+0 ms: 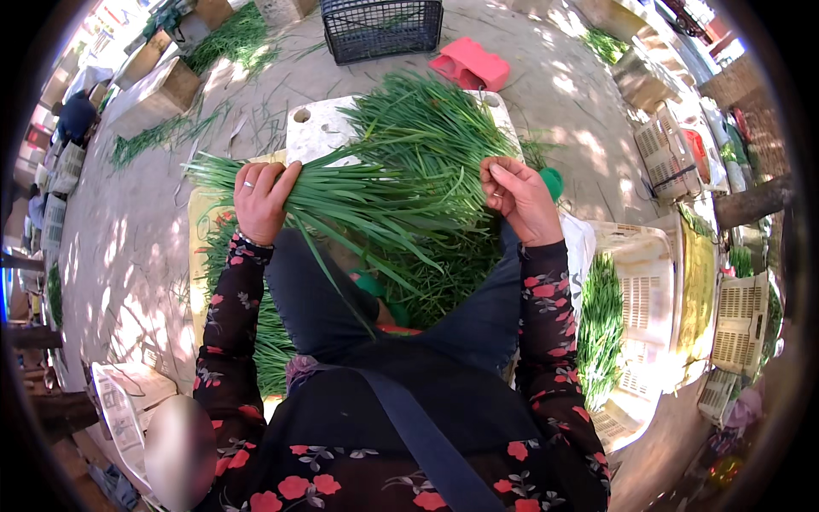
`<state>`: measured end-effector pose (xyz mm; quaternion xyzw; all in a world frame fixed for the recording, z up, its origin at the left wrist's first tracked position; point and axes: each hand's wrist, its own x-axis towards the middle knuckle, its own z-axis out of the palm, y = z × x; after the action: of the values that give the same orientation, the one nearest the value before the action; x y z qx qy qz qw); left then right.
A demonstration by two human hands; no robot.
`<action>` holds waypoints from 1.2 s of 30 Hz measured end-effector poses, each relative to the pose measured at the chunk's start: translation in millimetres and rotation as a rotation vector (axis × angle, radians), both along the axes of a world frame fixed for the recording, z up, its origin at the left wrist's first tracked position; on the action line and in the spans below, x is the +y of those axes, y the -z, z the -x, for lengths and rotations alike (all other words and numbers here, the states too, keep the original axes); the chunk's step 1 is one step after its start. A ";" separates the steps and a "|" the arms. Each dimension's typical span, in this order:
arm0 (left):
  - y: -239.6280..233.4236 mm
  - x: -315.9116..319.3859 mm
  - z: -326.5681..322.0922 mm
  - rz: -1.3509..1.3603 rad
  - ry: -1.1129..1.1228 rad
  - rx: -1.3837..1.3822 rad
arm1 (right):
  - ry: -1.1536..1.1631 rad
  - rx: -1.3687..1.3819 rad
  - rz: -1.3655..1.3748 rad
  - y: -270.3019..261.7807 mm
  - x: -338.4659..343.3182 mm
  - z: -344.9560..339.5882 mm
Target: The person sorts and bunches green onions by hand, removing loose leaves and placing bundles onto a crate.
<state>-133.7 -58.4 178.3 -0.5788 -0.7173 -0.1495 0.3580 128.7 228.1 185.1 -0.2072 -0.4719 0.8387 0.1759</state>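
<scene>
My left hand [262, 201], a ring on one finger, grips a bunch of long green leaves [365, 192], probably garlic chives. Their pale stem ends stick out to the left and the leaf tips fan right. My right hand [523, 200] is raised beside the pale ends of a larger leaf pile [422, 121]. Its fingers are curled with the thumb against them; whether a thin leaf is pinched there cannot be made out. That pile rests on a white slab [320, 131] with round holes. Between my legs lie loose dark green leaves [448, 278].
Ahead stand a black plastic crate [384, 35] and a pink-red plastic object [473, 64]. A pale crate [643, 294] at my right holds more leaves [599, 333]. Concrete-like blocks [153, 96] and scattered leaves lie at far left, near a person in dark clothes [77, 118].
</scene>
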 end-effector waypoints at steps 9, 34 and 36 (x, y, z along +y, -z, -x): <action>52.6 20.4 6.8 -0.303 -0.005 -0.542 | 0.204 0.134 0.104 9.4 8.3 -1.4; 80.9 95.6 -59.9 -0.469 0.350 -1.616 | 0.269 0.110 -0.247 -34.1 -27.0 -9.8; 84.3 100.8 -69.9 -0.448 0.365 -1.662 | 0.259 0.118 -0.291 -44.3 -29.5 -9.9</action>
<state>-63.8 42.4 93.9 -0.3043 -0.5959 -0.7145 -0.2042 138.6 198.5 229.4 -0.1889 -0.5464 0.7426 0.3380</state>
